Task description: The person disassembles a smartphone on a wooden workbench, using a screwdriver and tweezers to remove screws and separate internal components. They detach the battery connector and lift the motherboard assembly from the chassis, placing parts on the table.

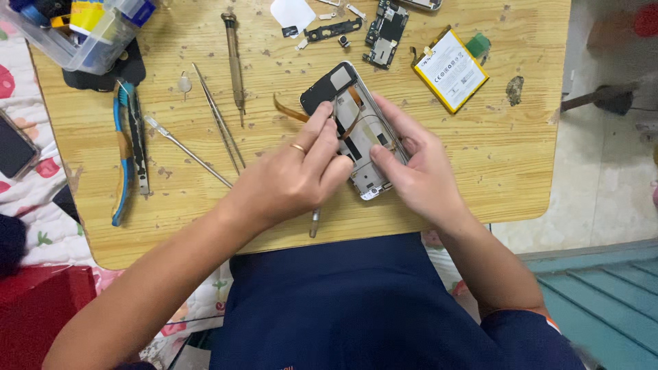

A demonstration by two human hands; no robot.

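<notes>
The right hand (411, 168) is pinning the opened phone (356, 130) flat at the wooden surface's (521, 157) near edge, fingers spread, so the left hand (295, 175), fingers pinched around a thin metal tool (314, 223), is working inside it steadily.

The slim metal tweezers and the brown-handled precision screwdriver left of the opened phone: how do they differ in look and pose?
1. The slim metal tweezers are bare silver, two thin arms meeting at a point; the brown-handled precision screwdriver is one thicker, darker shaft.
2. The tweezers lie slanted; the screwdriver lies nearly straight up the picture.
3. The tweezers reach closer to the left hand.
Both lie unheld on the wooden table.
</notes>
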